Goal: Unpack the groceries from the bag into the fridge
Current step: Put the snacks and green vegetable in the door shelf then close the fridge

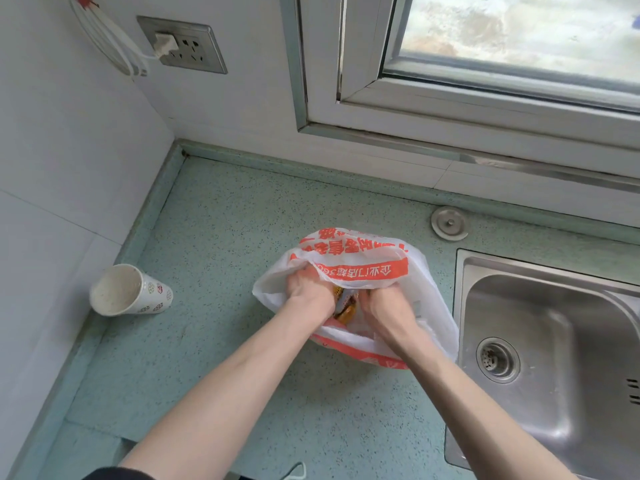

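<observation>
Nearest me, a dark sleeve edge [114, 473] sat at the bottom of the view, and both my bare forearms reached forward over the speckled green counter [214, 358]. A thin white loop [296, 471] lay at the counter's near edge; I could not tell what it was.

My left hand [308, 294] and right hand [382, 308] were both pushed into the mouth of the bag [349, 268], side by side and nearly touching. The fingers of both were buried under the plastic, so I could not tell whether they were spread or gripping anything. Between the two hands a yellow-brown packet [344, 306] showed inside the bag, partly hidden.

The bag was white with orange bands and printed characters, and it lay crumpled on the counter just left of the sink [554, 341], its right edge close to the sink's rim. The sink was steel, with its drain [497, 359] toward the near left of the basin.

Well to the left of the bag, a paper cup [130, 291] lay tipped on its side against the white wall, its open mouth turned toward me.

Farther back, a round steel cap [449, 223] was set into the counter behind the sink. Beyond that rose the tiled wall and the window [519, 39] in its white frame. High on the left, a socket [181, 45] held a white plug [165, 43], whose cord [114, 46] hung in loops against the wall.
</observation>
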A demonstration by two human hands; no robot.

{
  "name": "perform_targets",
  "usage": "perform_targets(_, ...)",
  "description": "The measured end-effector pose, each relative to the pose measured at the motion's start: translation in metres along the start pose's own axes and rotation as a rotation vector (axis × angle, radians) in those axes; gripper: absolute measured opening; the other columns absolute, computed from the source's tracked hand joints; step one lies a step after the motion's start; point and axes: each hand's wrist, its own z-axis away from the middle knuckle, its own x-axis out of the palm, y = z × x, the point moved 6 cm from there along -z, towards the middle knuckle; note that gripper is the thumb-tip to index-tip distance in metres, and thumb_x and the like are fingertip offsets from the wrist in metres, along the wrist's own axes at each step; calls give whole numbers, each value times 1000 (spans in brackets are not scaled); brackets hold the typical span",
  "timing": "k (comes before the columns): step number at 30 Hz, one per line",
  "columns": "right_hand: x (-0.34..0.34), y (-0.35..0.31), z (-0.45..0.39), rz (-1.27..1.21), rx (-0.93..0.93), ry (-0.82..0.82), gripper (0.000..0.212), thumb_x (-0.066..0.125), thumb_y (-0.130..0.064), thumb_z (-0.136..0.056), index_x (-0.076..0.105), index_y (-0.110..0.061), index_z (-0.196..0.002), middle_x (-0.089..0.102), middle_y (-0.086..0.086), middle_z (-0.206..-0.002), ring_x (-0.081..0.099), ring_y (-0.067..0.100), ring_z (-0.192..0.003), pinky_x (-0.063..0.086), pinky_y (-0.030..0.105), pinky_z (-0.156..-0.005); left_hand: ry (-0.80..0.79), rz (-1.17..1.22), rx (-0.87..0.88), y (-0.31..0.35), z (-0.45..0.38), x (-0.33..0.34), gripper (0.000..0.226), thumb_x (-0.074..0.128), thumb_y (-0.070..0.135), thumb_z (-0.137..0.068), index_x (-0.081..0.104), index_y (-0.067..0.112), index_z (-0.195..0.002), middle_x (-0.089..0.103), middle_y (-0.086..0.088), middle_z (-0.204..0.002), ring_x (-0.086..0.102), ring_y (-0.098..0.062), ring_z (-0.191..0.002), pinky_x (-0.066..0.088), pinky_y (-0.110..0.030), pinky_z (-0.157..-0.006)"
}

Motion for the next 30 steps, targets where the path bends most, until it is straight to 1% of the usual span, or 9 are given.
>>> perform_targets(3, -34, -27, 5, 159, -244, -40, 27, 46, -27, -105, 66, -10, -112, 72, 10, -109, 69, 34, -100, 53, 37, -73, 56, -157, 141, 9, 26, -17, 39, 51, 25, -105, 54, 15, -143, 53, -6, -149, 48, -27, -139, 43, -36, -111)
perform_targets(7, -84, -63, 4, 128, -527, 4, 24, 52, -36, -99, 68, -19, -106, 71, 5, -104, 66, 32, -99, 52, 39, -78, 131, -330, 146, 2, 27, -18, 48, 56, 30, -102, 46, 8, -143, 60, -12, -136, 62, -29, -122, 52, -36, -89)
perform_targets(12, -119, -54, -25, 59, -436, 235, 35, 56, -25, -101, 54, -23, -136, 70, 8, -125, 64, 36, -109, 52, 43, -79, 274, -260, 331, 4, 47, -36, 37, 51, 33, -104, 49, 12, -135, 63, -8, -128, 65, -31, -115, 51, -38, -88)
perform_targets(15, -114, -37, -47, 81, -357, 195, 48, 56, -21, -99, 46, -25, -146, 69, 13, -129, 64, 38, -113, 54, 45, -83, 378, -240, 503, 2, 64, -49, 37, 49, 33, -105, 51, 12, -135, 64, -7, -121, 64, -29, -109, 53, -41, -88)
perform_targets(21, -110, -35, -31, 204, -455, 179, 17, 62, -20, -94, 65, -16, -111, 65, 3, -103, 59, 29, -105, 51, 39, -70, 627, -118, 758, -12, 77, -69, 30, 71, 11, -89, 67, 9, -118, 66, -9, -108, 62, -28, -99, 53, -39, -87)
perform_targets(24, -117, -52, 21, -16, -519, 274, 12, 67, -18, -93, 64, -14, -103, 59, 0, -93, 52, 15, -90, 47, 33, -72, 706, -148, 814, -15, 73, -70, 46, 66, -9, -76, 67, 6, -120, 61, -17, -132, 56, -33, -124, 49, -45, -104)
perform_targets(26, -100, -63, 52, -337, -435, 131, 7, 67, -23, -97, 63, -17, -100, 63, -2, -83, 55, 11, -72, 45, 24, -63, 621, -164, 915, -9, 71, -66, 51, 59, -10, -76, 65, 9, -124, 56, -16, -143, 49, -33, -137, 42, -46, -116)
perform_targets(28, -64, -69, 65, -675, -275, -140, 11, 63, -29, -102, 60, -18, -102, 68, 0, -79, 65, 14, -64, 51, 25, -58, 487, -141, 922, -7, 64, -61, 46, 54, -3, -81, 65, 12, -123, 62, -10, -134, 56, -29, -131, 47, -38, -110)
perform_targets(30, -37, -55, 53, -649, -210, -153, 16, 58, -34, -105, 58, -18, -108, 72, -2, -84, 69, 9, -71, 52, 27, -63, 451, -194, 888, -11, 54, -53, 47, 47, 4, -83, 67, 9, -125, 67, -10, -131, 59, -28, -129, 48, -37, -110)
